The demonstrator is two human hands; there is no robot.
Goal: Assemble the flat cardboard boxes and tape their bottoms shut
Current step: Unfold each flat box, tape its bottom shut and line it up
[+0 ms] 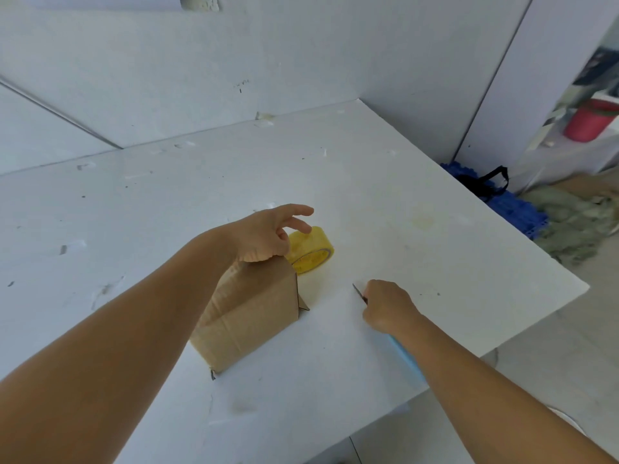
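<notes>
Two bare forearms reach in from the near edge over one white table (pixel 435 195). One brown cardboard box (pixel 248 316), assembled, stands near the middle of the surface, closer to the near edge, its plain creased sides showing and a small flap corner poking out at its right base. Resting its heel on the box's far top edge, the left hand (pixel 268 234) has fingers loosely spread, holding nothing. Just beyond the box lies one yellow tape roll (pixel 313 251). Rightward, the right hand (pixel 388 306) grips one blue-handled knife (pixel 360 294), blade tip pointing away.
</notes>
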